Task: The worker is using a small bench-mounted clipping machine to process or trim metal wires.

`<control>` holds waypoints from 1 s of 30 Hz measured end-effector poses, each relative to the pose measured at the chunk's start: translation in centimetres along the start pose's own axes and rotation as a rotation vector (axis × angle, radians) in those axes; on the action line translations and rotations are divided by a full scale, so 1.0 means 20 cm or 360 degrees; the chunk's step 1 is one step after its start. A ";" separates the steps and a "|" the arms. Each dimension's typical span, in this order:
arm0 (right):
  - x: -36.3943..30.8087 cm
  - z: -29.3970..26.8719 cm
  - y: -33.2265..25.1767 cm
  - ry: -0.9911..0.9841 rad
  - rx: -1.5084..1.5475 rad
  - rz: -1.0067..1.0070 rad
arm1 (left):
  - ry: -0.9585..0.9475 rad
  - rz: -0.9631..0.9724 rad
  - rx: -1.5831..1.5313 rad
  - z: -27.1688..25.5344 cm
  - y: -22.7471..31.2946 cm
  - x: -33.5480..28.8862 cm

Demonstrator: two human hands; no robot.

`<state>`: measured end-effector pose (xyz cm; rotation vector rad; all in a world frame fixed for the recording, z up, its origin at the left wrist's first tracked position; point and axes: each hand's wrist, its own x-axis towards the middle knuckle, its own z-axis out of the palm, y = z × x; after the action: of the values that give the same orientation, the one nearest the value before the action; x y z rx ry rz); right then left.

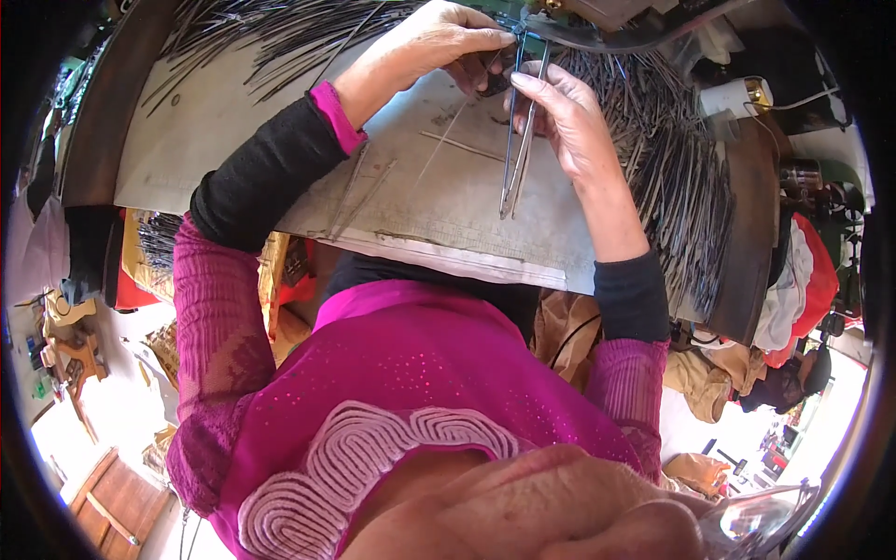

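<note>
The right hand [571, 121] holds a pair of long thin strips [520, 173], pinched between its thumb and fingers; the hand is narrow around them. The strips stand near the far edge of the table [210, 117], their upper ends close to a machine [597, 39] with a bluish glow, their lower ends reaching toward the person. The left hand [446, 39] is just beside them, its thumb tip at their upper part; its other fingers are partly hidden, so I cannot tell whether it grips anything. A single loose stick [462, 145] lies on the table below the hands, and a few more sticks [366, 201] lie near its front edge. A heap of dark sticks [294, 51] spreads at the far left, and a larger heap [677, 182] covers the right side.
</note>
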<state>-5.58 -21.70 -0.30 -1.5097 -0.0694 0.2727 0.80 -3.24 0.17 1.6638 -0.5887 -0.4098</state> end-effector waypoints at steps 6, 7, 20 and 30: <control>0.01 0.00 -0.01 0.0005 -0.0057 0.0025 | -0.0032 -0.0005 0.0032 0.00 -0.01 0.01; 0.00 0.00 -0.01 0.0005 -0.0056 0.0025 | -0.0042 0.0035 0.0068 -0.01 -0.01 0.01; -0.01 0.02 0.01 0.0048 0.0140 0.0082 | -0.0039 -0.0083 -0.0056 0.00 -0.03 0.02; -0.02 0.07 0.00 -0.0187 0.0434 0.0210 | 0.0096 -0.0054 0.0355 -0.01 0.03 -0.02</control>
<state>-6.19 -20.39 -0.08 -1.2282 -0.0248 0.4584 0.43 -2.87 0.82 1.8946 -0.5779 -0.3263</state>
